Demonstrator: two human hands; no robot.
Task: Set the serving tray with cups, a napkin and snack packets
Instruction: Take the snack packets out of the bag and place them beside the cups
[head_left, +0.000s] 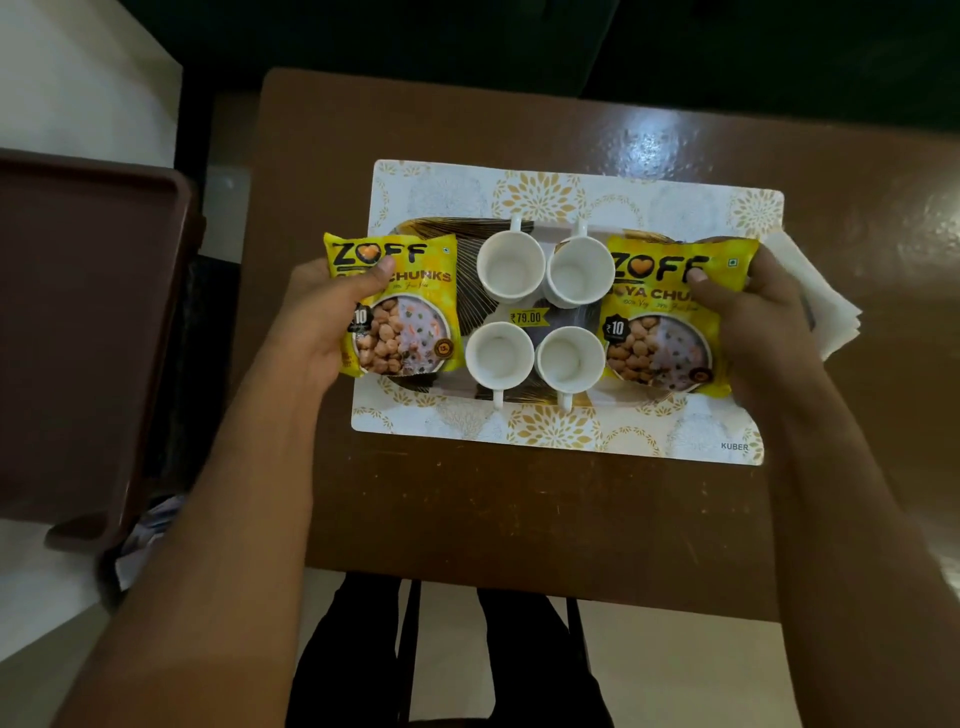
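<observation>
A dark gold-patterned serving tray (447, 228) lies on a white and gold placemat (571, 431). Several white cups (510, 266) stand in the tray's middle, handles pointing outward. My left hand (327, 306) grips a yellow snack packet (405, 322) over the tray's left end, thumb on its front. My right hand (753, 317) grips a second yellow snack packet (665, 332) over the tray's right end. A white folded napkin (826, 312) lies at the right, partly hidden behind my right hand; whether it rests on the tray I cannot tell.
The placemat sits on a small brown table (519, 519). A brown chair or tray edge (88, 338) stands close on the left. My dark-trousered legs (509, 665) show below the table's near edge. Pale floor surrounds the table.
</observation>
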